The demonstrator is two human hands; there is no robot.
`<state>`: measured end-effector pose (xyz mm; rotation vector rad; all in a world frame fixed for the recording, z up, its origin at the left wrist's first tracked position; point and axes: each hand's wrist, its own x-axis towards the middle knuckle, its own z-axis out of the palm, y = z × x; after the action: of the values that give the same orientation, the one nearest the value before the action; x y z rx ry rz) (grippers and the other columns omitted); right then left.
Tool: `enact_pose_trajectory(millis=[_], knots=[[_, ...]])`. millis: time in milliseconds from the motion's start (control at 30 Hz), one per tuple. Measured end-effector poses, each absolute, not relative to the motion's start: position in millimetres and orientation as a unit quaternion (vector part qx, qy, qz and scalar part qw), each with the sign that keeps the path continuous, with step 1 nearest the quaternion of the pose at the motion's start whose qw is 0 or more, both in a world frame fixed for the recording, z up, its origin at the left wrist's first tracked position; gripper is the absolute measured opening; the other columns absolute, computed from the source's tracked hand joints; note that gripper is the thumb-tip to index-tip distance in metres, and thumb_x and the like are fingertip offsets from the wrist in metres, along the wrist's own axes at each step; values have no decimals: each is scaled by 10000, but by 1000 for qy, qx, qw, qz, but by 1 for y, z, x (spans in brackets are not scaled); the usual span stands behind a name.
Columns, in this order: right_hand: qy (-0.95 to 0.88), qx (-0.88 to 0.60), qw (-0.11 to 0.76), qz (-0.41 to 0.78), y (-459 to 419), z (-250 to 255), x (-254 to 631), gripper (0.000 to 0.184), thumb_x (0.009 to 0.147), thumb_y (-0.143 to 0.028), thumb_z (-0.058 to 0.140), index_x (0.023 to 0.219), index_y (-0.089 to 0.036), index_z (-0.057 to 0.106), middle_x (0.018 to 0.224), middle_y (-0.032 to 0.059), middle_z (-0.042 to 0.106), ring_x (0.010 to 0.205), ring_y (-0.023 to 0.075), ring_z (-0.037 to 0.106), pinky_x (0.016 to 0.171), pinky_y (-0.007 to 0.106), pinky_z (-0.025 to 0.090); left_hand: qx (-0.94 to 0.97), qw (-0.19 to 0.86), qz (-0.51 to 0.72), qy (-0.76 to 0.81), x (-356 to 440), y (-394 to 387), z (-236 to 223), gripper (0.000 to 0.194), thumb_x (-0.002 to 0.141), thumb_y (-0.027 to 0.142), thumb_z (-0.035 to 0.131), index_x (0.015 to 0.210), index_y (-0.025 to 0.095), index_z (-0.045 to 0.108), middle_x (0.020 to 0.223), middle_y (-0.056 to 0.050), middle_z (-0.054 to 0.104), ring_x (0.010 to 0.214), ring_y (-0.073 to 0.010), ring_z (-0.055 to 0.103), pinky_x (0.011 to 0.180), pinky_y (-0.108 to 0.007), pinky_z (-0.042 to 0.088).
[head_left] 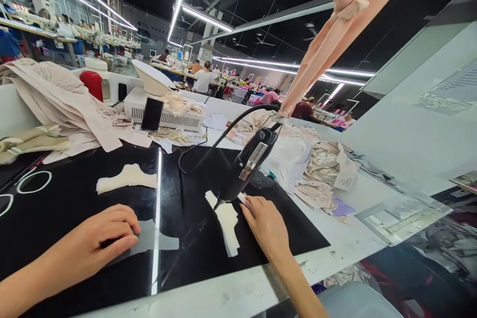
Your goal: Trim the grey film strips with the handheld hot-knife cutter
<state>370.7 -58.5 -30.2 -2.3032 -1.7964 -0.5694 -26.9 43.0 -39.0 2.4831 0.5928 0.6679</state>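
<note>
My left hand (100,246) rests on the glossy black work surface (74,208). Its fingers are curled, with thumb and fingertips closed on the edge of a thin pale grey fabric piece (160,241). My right hand (265,223) lies flat with fingers stretched out, touching a small stack of white cut fabric pieces (228,223). A black corded hand tool (248,161) stands tilted just above my right fingers, its tip on the white pieces. I cannot see my right hand gripping it.
A cream fabric piece (126,179) lies further back on the black surface. Beige fabric (55,99) is piled at left by a red container (92,84). Behind are a white machine (164,112) with a phone (152,114) and lace pieces (322,169); peach fabric (346,15) hangs overhead. Other people work far behind.
</note>
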Motion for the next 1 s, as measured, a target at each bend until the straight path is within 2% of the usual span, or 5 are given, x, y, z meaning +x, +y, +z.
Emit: enact_pose_trajectory(millis=[133,333,733,1000], knots=[[-589,-784,15,-194,-51,-30,368,179,983,-328,606,1018,-163,667,992,36,693,883,173,672,814,376,568,912,247,241,223,-26,43,-40,211,954,255,557,809,229,709,1012,-24,712,951,-156,673,856,-164,522],[-576,-795,-28,-190,-51,-30,369,223,980,-340,615,1119,-170,657,1114,63,688,941,186,682,832,390,586,913,242,236,231,-25,42,-40,237,979,267,519,857,227,718,1007,-29,712,940,-155,677,852,-166,525],[-574,-801,38,-164,-52,-38,382,238,981,-345,613,1145,-176,650,1134,66,685,941,186,684,828,388,590,869,299,283,276,-21,31,-39,273,988,318,495,875,249,734,973,5,714,914,-166,657,859,-204,521],[-552,-821,47,-139,-50,-29,373,231,989,-363,599,1101,-170,659,1057,51,698,865,164,686,779,356,593,898,277,236,246,-23,39,-35,247,978,263,508,867,239,727,988,2,724,922,-162,668,848,-183,527]])
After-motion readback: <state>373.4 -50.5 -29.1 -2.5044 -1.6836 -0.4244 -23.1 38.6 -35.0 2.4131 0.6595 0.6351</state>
